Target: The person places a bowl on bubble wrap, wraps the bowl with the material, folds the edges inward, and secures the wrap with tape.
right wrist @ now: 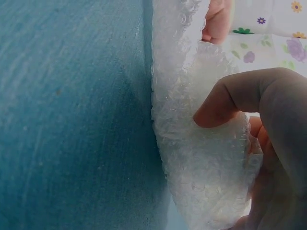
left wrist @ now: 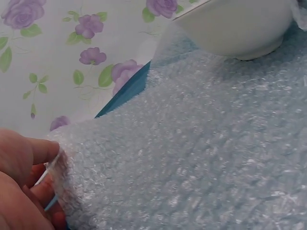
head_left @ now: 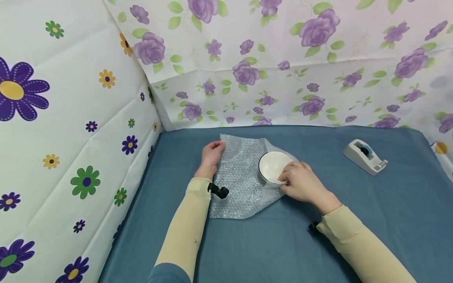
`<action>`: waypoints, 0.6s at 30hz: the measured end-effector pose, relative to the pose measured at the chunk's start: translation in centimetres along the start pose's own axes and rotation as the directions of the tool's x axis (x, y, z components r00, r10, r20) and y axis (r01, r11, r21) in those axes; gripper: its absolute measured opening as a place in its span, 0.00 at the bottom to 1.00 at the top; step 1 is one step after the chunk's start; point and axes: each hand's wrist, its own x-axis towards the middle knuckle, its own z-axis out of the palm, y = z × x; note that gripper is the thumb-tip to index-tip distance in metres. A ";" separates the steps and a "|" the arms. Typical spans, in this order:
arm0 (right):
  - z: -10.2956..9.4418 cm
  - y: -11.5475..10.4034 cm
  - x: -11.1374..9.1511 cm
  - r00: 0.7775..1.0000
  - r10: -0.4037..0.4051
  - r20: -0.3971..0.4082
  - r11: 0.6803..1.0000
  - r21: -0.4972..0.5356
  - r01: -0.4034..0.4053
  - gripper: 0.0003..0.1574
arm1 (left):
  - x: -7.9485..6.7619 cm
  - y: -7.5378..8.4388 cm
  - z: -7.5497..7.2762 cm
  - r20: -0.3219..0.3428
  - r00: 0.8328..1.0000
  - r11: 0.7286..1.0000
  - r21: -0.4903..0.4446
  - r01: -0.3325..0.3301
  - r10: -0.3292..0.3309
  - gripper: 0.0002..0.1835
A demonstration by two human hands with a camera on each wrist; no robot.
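Note:
A sheet of bubble wrap (head_left: 236, 184) lies on the blue cloth, and a white bowl (head_left: 271, 165) with a dark rim sits on its right part, tilted in the left wrist view. My left hand (head_left: 210, 158) pinches the wrap's far left edge between thumb and fingers. On the other side, my right hand (head_left: 303, 182) holds the right end of the wrap up against the bowl, fingertips over the rim. In the right wrist view the thumb (right wrist: 216, 108) presses the wrap from outside; the wrap covers the bowl there.
A white tape dispenser (head_left: 366, 157) with a blue-edged roll stands at the right on the blue tablecloth (head_left: 255, 247). Flower-printed sheets (head_left: 226, 94) close off the back and the left side.

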 end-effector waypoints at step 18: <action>-0.2 -0.1 0.0 1.000 -0.011 0.001 1.000 -0.005 0.011 0.12 | -0.3 -1.1 -1.1 0.008 0.998 0.998 -0.013 -0.063 0.063 0.19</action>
